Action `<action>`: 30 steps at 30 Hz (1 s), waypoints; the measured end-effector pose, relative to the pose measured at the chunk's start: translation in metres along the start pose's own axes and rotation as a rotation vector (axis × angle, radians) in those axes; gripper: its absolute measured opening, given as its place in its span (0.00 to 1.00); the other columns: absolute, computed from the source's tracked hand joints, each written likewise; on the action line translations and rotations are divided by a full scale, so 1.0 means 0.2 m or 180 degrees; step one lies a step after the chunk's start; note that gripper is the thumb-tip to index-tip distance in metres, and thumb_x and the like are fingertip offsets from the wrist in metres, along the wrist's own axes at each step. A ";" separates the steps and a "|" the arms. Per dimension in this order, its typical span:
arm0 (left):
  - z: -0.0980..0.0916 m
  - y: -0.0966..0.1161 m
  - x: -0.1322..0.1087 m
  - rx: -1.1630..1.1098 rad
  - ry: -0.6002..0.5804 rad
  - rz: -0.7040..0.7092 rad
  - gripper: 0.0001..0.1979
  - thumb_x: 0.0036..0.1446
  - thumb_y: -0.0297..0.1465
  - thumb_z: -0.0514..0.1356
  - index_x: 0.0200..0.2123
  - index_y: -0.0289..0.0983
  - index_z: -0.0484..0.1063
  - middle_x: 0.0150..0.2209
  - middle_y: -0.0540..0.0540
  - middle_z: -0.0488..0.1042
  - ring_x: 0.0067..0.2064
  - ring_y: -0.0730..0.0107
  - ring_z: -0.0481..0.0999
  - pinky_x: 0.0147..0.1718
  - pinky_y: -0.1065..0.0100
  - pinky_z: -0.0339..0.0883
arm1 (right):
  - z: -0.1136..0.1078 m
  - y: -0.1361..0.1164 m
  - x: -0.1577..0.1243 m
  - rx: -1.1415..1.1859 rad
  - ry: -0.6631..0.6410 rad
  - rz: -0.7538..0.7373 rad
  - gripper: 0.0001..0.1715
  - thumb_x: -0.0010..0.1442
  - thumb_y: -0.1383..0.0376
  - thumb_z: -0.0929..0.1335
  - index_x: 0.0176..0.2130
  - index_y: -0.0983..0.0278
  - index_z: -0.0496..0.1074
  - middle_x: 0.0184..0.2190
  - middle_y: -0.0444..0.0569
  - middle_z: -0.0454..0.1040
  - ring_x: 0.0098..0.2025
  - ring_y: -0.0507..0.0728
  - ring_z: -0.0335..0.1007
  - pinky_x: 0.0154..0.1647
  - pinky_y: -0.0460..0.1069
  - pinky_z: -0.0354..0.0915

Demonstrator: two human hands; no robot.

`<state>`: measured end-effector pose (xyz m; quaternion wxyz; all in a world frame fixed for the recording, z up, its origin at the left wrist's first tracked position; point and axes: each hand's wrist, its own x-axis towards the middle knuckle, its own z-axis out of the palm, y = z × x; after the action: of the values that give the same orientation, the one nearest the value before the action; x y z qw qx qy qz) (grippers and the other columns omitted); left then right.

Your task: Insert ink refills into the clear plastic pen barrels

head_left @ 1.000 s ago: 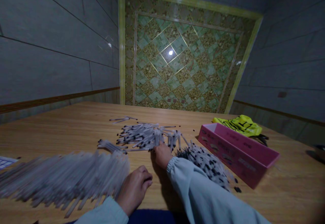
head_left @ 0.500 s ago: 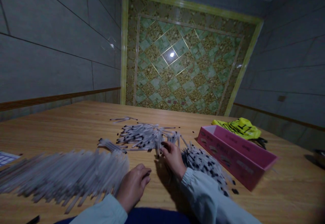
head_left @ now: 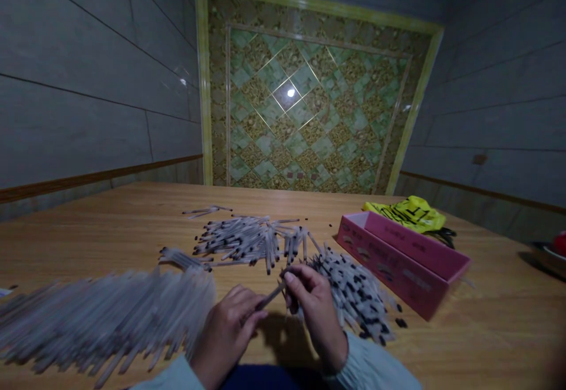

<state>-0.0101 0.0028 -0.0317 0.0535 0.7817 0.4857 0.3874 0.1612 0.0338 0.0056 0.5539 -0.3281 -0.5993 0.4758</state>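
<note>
A thin greyish, see-through tube [head_left: 271,295] slants between my two hands, above the table's near side. My left hand [head_left: 230,326] is closed around its lower left end. At the upper right end, where it looks dark, my right hand [head_left: 315,304] pinches it between thumb and fingers. To the left lies a wide heap of long clear tubes [head_left: 110,313], blurred, beside my left hand. Beyond my hands rests a pile of tubes with black tips [head_left: 239,239]. Another pile of pale pieces with black ends [head_left: 354,289] touches or lies just behind my right hand.
An open pink box [head_left: 398,266] stands to the right, with a yellow bag with black print [head_left: 409,213] behind it. A few loose tubes [head_left: 206,210] lie farther back on the wooden table [head_left: 124,225]. A bowl-like dish [head_left: 550,257] shows at the right edge.
My right hand has come back from the middle pile towards me. My left hand has closed on a tube, which both hands now hold. The view has shifted slightly right.
</note>
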 end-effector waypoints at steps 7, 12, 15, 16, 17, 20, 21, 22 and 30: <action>-0.06 -0.08 -0.01 0.0938 0.0297 0.0274 0.11 0.57 0.28 0.53 0.42 0.39 0.72 0.34 0.45 0.74 0.39 0.63 0.69 0.36 0.64 0.63 | -0.07 0.13 0.07 -0.0687 -0.0031 0.0244 0.21 0.53 0.52 0.66 0.22 0.67 0.65 0.15 0.41 0.60 0.17 0.47 0.53 0.17 0.42 0.48; -0.08 -0.09 -0.01 0.1330 0.0185 0.0327 0.11 0.56 0.26 0.54 0.41 0.39 0.72 0.34 0.45 0.73 0.39 0.62 0.68 0.36 0.62 0.62 | -0.12 0.16 0.09 -0.1318 -0.0210 0.0101 0.24 0.55 0.53 0.64 0.17 0.67 0.63 0.14 0.40 0.56 0.19 0.47 0.50 0.19 0.43 0.47; -0.09 -0.08 -0.01 0.1433 0.0083 0.0310 0.13 0.56 0.24 0.53 0.42 0.40 0.72 0.33 0.45 0.72 0.39 0.62 0.67 0.35 0.62 0.61 | -0.12 0.15 0.09 -0.1462 -0.0288 0.0047 0.23 0.54 0.55 0.64 0.17 0.67 0.64 0.14 0.40 0.57 0.20 0.47 0.50 0.20 0.43 0.47; -0.09 -0.08 -0.01 0.1433 0.0037 0.0299 0.13 0.55 0.24 0.53 0.42 0.40 0.72 0.33 0.46 0.72 0.38 0.62 0.67 0.35 0.62 0.60 | -0.13 0.14 0.09 -0.1458 -0.0312 0.0035 0.22 0.54 0.56 0.64 0.17 0.67 0.64 0.14 0.40 0.57 0.20 0.48 0.50 0.20 0.43 0.47; -0.09 -0.07 -0.01 0.1415 -0.0006 0.0285 0.13 0.55 0.23 0.53 0.42 0.40 0.72 0.32 0.46 0.72 0.38 0.62 0.66 0.35 0.62 0.60 | -0.13 0.14 0.09 -0.1429 -0.0331 0.0027 0.20 0.54 0.57 0.65 0.17 0.67 0.65 0.15 0.40 0.57 0.20 0.48 0.51 0.20 0.43 0.48; -0.09 -0.07 0.00 0.1301 -0.0104 0.0254 0.14 0.55 0.22 0.51 0.40 0.39 0.72 0.31 0.45 0.71 0.37 0.62 0.66 0.35 0.62 0.59 | -0.13 0.13 0.10 -0.1237 -0.0425 0.0097 0.14 0.51 0.62 0.66 0.20 0.68 0.67 0.16 0.41 0.60 0.21 0.48 0.53 0.21 0.43 0.50; -0.10 -0.07 0.00 0.1254 -0.0133 0.0243 0.14 0.55 0.22 0.51 0.40 0.39 0.72 0.31 0.45 0.71 0.37 0.62 0.66 0.35 0.62 0.59 | -0.14 0.13 0.10 -0.1162 -0.0473 0.0141 0.11 0.50 0.63 0.66 0.21 0.68 0.68 0.16 0.41 0.62 0.21 0.48 0.54 0.21 0.43 0.51; -0.10 -0.07 0.00 0.1207 -0.0160 0.0236 0.14 0.56 0.22 0.51 0.39 0.39 0.72 0.31 0.45 0.71 0.37 0.62 0.66 0.34 0.62 0.59 | -0.14 0.13 0.10 -0.1100 -0.0530 0.0175 0.09 0.49 0.65 0.67 0.21 0.68 0.69 0.17 0.42 0.63 0.21 0.48 0.56 0.21 0.43 0.52; -0.08 -0.08 0.02 0.0744 -0.0533 0.0053 0.12 0.59 0.26 0.49 0.34 0.38 0.72 0.30 0.45 0.71 0.36 0.64 0.67 0.33 0.64 0.59 | -0.21 0.07 0.08 -0.1578 -0.0872 -0.0615 0.05 0.48 0.71 0.68 0.29 0.66 0.75 0.25 0.47 0.74 0.29 0.53 0.69 0.31 0.45 0.62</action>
<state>-0.0311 0.0092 -0.0246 -0.0008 0.8162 0.5149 0.2621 0.1980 0.0625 -0.0035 0.4136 -0.3275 -0.7948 0.2999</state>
